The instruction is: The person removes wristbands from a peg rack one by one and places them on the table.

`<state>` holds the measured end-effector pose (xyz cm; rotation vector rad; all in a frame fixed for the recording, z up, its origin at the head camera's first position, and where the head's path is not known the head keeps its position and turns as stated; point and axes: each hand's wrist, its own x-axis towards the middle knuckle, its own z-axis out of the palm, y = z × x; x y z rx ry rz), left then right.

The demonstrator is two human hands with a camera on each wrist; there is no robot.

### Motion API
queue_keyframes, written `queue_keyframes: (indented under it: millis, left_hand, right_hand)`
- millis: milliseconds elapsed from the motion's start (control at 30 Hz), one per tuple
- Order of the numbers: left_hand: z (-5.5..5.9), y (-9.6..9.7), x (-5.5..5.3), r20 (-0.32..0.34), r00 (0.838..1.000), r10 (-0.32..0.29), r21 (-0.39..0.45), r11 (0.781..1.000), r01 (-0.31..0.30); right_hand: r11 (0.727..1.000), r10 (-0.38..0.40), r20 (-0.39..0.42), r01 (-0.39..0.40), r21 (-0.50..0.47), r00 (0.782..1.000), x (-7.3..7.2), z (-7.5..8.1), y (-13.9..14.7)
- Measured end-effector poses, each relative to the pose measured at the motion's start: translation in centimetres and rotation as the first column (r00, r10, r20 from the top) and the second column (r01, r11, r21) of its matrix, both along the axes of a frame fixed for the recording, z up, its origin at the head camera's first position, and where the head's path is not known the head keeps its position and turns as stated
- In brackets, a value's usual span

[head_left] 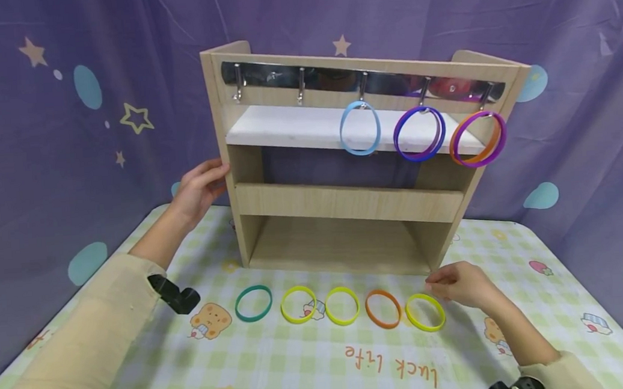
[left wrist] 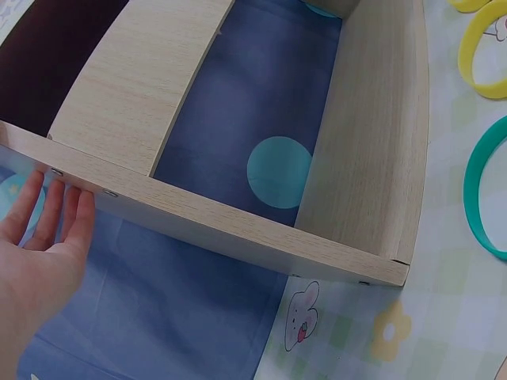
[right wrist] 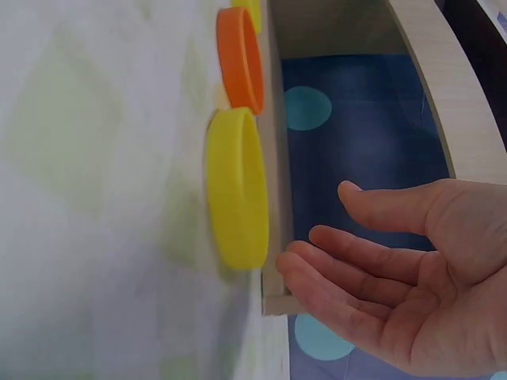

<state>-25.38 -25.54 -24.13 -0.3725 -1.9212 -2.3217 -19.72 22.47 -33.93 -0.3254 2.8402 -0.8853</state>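
My left hand rests its fingertips on the left side panel of a wooden shelf rack. In the left wrist view those fingers are straight against the panel's outer face. My right hand is by the rack's lower right corner, beside a yellow wristband on the cloth. The right wrist view shows its fingers loosely bent, with nothing between them and the thumb. Leftward along the row lie an orange wristband, two more yellow ones and a green wristband.
A metal hook rail crosses the rack's top. From its hooks hang a light blue band, a blue band with a purple one, and a purple band with an orange one. A purple curtain stands behind the checked tablecloth.
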Motion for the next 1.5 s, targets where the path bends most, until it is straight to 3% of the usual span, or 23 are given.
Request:
queue_keyframes:
  millis: [233, 467, 800, 967, 1133, 1233, 1367, 1500]
  left_hand:
    - [-0.1, 0.0, 0.0, -0.007, 1.000, 0.000, 0.002, 1.000, 0.000]
    - [-0.1, 0.0, -0.1, -0.023, 1.000, -0.007, 0.013, 1.000, 0.007]
    - [0.1, -0.1, -0.2, -0.033, 0.999, -0.014, 0.036, 0.999, 0.015]
    - [0.0, 0.0, 0.0, -0.014, 1.000, -0.002, 0.015, 1.000, 0.002]
    - [-0.1, 0.0, 0.4, -0.010, 1.000, 0.011, -0.002, 1.000, -0.011]
    - [-0.1, 0.0, 0.4, -0.004, 1.000, 0.011, -0.003, 1.000, -0.011]
    - [-0.1, 0.1, 0.3, -0.002, 1.000, 0.003, -0.017, 1.000, -0.003]
    - [-0.1, -0.1, 0.3, -0.001, 1.000, 0.000, -0.003, 1.000, 0.000]
  right_hand:
    - [0.999, 0.034, -0.035, -0.035, -0.020, 0.999, -0.2, 0.8, -1.5]
    - [0.996, 0.068, -0.115, -0.074, -0.050, 0.991, -0.3, 2.7, -3.6]
    - [0.989, 0.094, -0.253, -0.119, -0.087, 0.963, -0.6, 6.2, -6.1]
    - [0.973, 0.101, -0.299, -0.156, -0.167, 0.949, -0.4, 7.7, -7.4]
    - [0.932, 0.076, -0.341, -0.188, -0.310, 0.937, -0.2, 9.0, -8.8]
    - [0.893, 0.035, -0.386, -0.202, -0.402, 0.922, 0.0, 9.9, -9.7]
    - [0.822, -0.053, -0.454, -0.219, -0.526, 0.889, 0.5, 11.0, -10.7]
    - [0.747, -0.130, -0.526, -0.266, -0.609, 0.840, 0.8, 12.0, -11.7]
